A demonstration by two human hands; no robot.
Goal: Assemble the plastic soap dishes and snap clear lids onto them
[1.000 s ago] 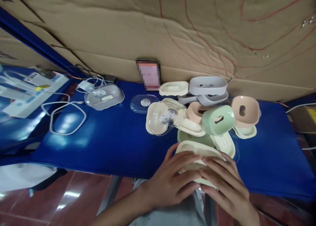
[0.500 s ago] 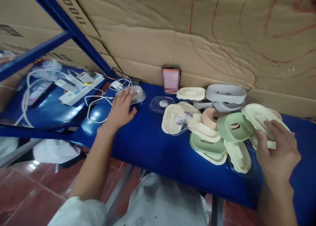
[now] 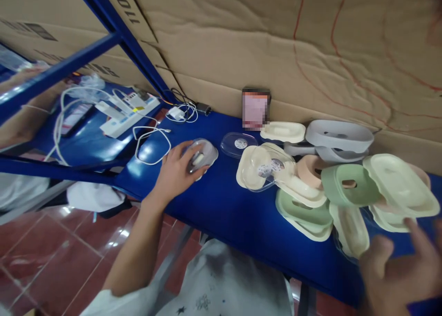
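Note:
My left hand (image 3: pixel 177 173) grips a clear plastic lid (image 3: pixel 202 155) with a small white piece in it, tilted up off the blue table (image 3: pixel 221 205). Low at the right, my right hand (image 3: pixel 400 272) is blurred, its fingers spread, holding nothing. Just above that hand a cream soap tray (image 3: pixel 400 184) lies on top of a pile of soap dish parts. The pile includes a green cover (image 3: pixel 348 186), a green tray (image 3: pixel 304 210), a pink cover (image 3: pixel 311 166), grey covers (image 3: pixel 340 135) and cream trays (image 3: pixel 350 228).
Another clear lid (image 3: pixel 238 144) lies flat near a phone (image 3: pixel 255 108) leaning on the cardboard wall (image 3: pixel 258 44). A clear lid rests on a cream tray (image 3: pixel 264 166). White cables (image 3: pixel 152 143), a charger (image 3: pixel 177 112) and a power strip (image 3: pixel 127 111) sit at the left behind blue shelf bars (image 3: pixel 69 62).
My left hand reached left, took hold of the clear lid and pulled it nearer. My right hand set the cream tray on the pile and dropped away, open.

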